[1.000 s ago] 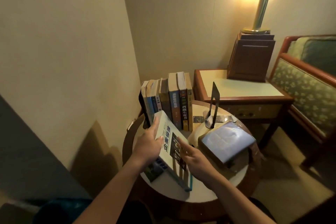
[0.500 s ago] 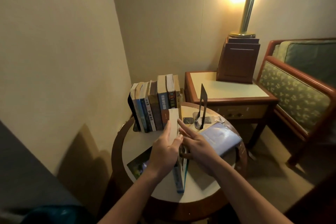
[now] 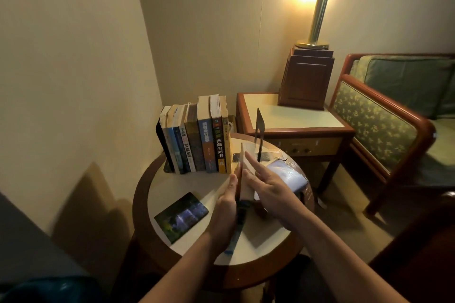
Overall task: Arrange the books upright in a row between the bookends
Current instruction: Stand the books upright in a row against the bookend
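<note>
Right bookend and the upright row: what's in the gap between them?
Head view: between the upright row and right bookend lie only bare table and the bookend's foot. The book between left hand and right hand points toward it.

beige walls (image 3: 73,56) | lit brass lamp (image 3: 320,7) | wooden side table (image 3: 295,118) | floral green armchair (image 3: 374,125) | tan carpet (image 3: 344,216)

— What have we got?
— A book (image 3: 243,181) on edge above the desk (image 3: 197,186), gripped by our left hand (image 3: 225,206), with our right hand (image 3: 269,187) pressing flat fingers (image 3: 254,164) against it.
— And beyond?
— A row of books (image 3: 197,138) at the far left, and a bookend (image 3: 259,130) to its right.
</note>
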Motion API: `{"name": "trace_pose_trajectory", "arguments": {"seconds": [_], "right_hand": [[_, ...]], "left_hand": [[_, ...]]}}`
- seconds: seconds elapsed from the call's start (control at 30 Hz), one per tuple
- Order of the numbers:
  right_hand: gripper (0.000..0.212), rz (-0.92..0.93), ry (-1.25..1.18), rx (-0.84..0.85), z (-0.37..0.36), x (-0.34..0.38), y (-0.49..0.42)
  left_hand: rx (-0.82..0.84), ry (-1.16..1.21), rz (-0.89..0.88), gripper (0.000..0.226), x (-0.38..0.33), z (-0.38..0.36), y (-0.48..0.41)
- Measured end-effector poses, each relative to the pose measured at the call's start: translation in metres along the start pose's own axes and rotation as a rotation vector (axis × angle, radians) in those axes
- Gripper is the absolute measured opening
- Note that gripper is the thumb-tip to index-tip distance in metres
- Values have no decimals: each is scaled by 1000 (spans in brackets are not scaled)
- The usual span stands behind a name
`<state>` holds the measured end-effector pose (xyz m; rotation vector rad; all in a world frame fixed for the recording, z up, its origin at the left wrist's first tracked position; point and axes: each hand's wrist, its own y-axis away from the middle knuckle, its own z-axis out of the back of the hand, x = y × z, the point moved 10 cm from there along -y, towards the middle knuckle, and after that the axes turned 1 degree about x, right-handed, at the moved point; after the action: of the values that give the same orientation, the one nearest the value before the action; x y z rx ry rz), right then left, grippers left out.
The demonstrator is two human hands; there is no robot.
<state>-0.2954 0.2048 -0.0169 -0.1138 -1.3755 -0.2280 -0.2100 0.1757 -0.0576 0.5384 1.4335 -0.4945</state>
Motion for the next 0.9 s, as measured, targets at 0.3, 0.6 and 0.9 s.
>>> {"name": "trace_pose_trajectory", "arguments": {"seconds": [0.3,0.6,0.9], "right_hand": [[54,-88,543,-157,37,10,9],[57,-31,450,-103,46,18,-3],[57,135,595,-206,74,67,-50]], "left_hand": [[143,-444,-16,65,43,-15,-14],[-69,-918,380,62,130,113,-42],[-92,-1253,311,70,158,157,-49]]}}
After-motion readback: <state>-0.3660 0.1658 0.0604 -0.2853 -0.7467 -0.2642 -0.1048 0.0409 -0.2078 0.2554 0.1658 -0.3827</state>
